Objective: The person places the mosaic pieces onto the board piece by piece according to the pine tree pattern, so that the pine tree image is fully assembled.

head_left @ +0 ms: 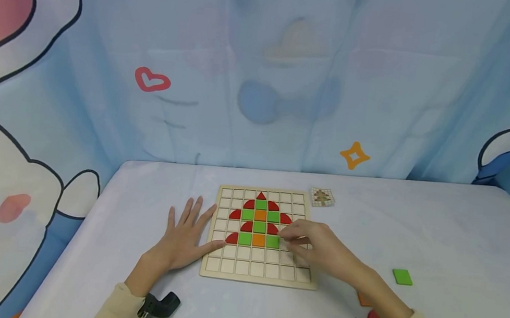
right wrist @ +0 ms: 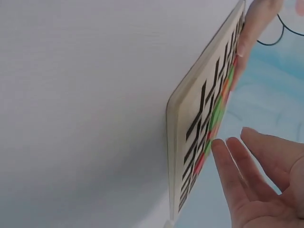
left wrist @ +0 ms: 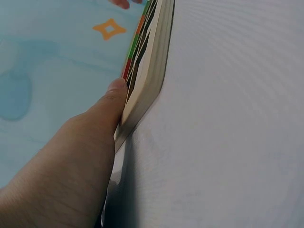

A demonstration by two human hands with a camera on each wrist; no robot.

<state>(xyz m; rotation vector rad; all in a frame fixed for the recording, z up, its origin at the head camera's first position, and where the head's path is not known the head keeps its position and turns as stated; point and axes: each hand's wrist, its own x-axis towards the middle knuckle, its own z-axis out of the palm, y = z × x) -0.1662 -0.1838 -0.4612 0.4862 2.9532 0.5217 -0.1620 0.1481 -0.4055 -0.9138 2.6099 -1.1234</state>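
A wooden grid board [head_left: 241,278] lies on the table, with green squares [head_left: 259,227], orange squares [head_left: 260,215] and red rounded pieces [head_left: 232,238] in a tree shape under a red triangle [head_left: 261,196]. With fingers spread, my left hand [head_left: 181,240] rests at the board's left side; its thumb [left wrist: 107,107] touches the board edge in the left wrist view. My right hand [head_left: 320,245] hovers over the board's right part, fingertips beside the lower red and green pieces. In the right wrist view its fingers [right wrist: 228,171] and thumb are apart, with nothing visible between them.
A small pattern card [head_left: 322,197] lies beyond the board's top right corner. To the right are a loose green square [head_left: 402,277], an orange piece [head_left: 364,299] and a red piece [head_left: 373,316], the last two partly behind the right forearm. A blue printed curtain [head_left: 289,105] hangs behind the table.
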